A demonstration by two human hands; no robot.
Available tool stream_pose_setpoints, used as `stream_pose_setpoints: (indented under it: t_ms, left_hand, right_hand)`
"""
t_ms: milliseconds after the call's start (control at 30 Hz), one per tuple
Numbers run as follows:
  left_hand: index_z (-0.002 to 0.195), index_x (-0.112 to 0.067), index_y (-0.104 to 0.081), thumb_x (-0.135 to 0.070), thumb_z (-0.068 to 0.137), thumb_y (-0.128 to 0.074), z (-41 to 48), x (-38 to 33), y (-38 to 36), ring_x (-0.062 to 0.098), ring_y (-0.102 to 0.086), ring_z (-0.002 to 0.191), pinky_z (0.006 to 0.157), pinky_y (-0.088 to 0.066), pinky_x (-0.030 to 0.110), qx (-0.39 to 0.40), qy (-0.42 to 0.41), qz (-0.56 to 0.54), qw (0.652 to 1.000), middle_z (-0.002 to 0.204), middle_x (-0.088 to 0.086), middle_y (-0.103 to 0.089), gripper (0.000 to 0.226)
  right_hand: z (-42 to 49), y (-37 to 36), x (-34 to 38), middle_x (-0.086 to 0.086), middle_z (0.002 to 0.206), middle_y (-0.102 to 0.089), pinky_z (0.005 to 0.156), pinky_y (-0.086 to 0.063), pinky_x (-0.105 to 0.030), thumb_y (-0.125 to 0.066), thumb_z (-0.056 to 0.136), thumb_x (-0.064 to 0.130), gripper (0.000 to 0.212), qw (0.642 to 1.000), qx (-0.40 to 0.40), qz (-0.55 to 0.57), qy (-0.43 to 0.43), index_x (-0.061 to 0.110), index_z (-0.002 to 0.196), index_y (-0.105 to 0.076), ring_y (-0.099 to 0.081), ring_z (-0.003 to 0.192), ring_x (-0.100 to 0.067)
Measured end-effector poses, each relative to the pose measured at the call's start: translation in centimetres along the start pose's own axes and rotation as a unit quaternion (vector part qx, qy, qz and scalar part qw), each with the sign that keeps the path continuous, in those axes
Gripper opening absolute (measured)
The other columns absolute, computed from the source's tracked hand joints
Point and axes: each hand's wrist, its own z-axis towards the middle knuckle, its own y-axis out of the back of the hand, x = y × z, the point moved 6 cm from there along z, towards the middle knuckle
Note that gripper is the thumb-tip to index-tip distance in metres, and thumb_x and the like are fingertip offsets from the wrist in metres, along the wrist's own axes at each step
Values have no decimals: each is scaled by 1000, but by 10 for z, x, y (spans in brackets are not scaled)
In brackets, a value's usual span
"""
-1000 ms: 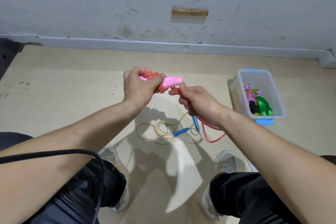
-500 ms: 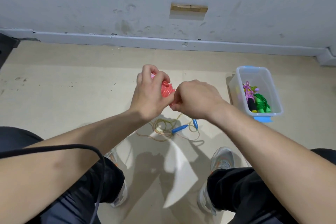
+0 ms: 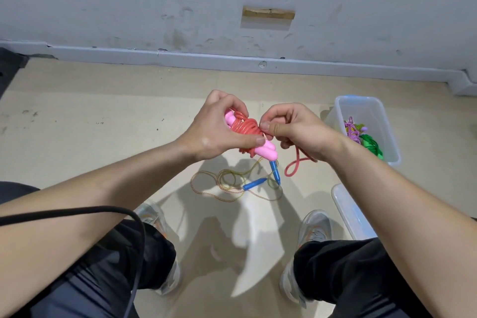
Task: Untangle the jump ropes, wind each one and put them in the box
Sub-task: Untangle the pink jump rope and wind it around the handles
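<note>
My left hand (image 3: 214,129) grips the pink handles (image 3: 265,153) of a jump rope, with red rope (image 3: 245,128) wound in several coils around them. My right hand (image 3: 296,129) pinches the free red rope right beside the coils; a loose red loop (image 3: 294,166) hangs below it. On the floor under my hands lies a thin multicoloured rope (image 3: 227,183) with blue handles (image 3: 254,184), loosely looped. A clear plastic box (image 3: 371,108) at the right holds a purple rope (image 3: 352,131) and a green rope (image 3: 373,146).
A clear lid or second container (image 3: 348,212) lies by my right shoe. A black cable (image 3: 77,212) crosses my left arm. My knees and shoes fill the bottom. A grey wall with a baseboard (image 3: 232,59) runs along the far side of the beige floor.
More red rope sits wound on the pink handles and the trailing length has shortened. My right hand came round the bundle and now sits to its right; the handles tilted diagonally.
</note>
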Motion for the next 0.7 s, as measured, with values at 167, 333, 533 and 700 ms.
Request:
stream_pose_setpoints:
  t_ms: [167,333,533,700]
  left_hand:
    - [87,-26,-64,-45,52,-90,4,11,3,21,-65,92,72,-59,28,-39,61,-70,995,112,2,-48,48]
    - [94,-16,-61,-33,62,-87,0,26,-2,13,-63,61,56,-51,26,-59,171,-243,953,86,3,-62,45]
    - [101,-9,-60,-31,72,-85,-4,37,-3,10,-62,51,48,-43,20,-122,211,-269,932,72,-5,-66,44]
    - [93,-21,-62,-48,53,-87,-4,38,2,27,-71,90,72,-62,36,-166,163,-166,958,117,13,-59,55]
  right_hand:
    - [-2,-6,-19,5,59,-53,44,-27,-21,-65,97,21,19,993,-45,83,-72,18,80,-57,-32,48,-10]
    - [-7,-22,-29,2,67,-50,45,-31,-22,-50,104,15,17,975,-42,186,-110,18,89,-58,-33,47,-9]
    - [-12,-26,-15,-2,61,-53,54,-44,-30,-53,100,25,18,984,-144,9,-103,12,89,-59,-46,44,-17]
    - [-15,-24,-12,-4,64,-63,51,-54,-30,-50,99,17,20,982,-81,-16,-170,5,96,-66,-47,45,-13]
